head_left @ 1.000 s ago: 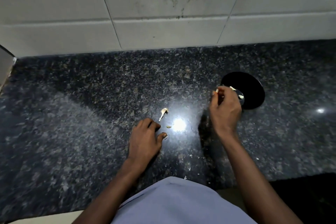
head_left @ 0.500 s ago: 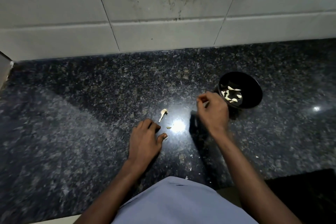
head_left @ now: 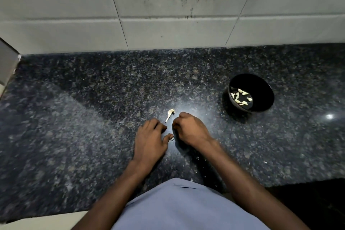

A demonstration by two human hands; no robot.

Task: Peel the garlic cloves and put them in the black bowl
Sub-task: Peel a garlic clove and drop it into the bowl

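Observation:
The black bowl (head_left: pixel 261 87) stands on the dark granite counter at the right, with several peeled garlic cloves (head_left: pixel 240 96) in its bottom. A pale garlic piece with a thin stalk (head_left: pixel 170 113) lies on the counter just beyond my hands. My left hand (head_left: pixel 151 140) rests on the counter with bent fingers and its thumb stretched right, holding nothing. My right hand (head_left: pixel 190 129) sits close beside it, knuckles up, fingers curled down to the counter. What lies under those fingertips is hidden.
The speckled granite counter (head_left: pixel 93 117) runs back to a tiled wall (head_left: pixel 168 24). Small flecks of garlic skin (head_left: pixel 192 179) lie near the front edge. A grey corner (head_left: pixel 7 61) juts in at the far left.
My right hand has come back from the bowl to the left and down, and now sits next to my left hand. The cloves in the bowl are uncovered. My left hand has stayed put.

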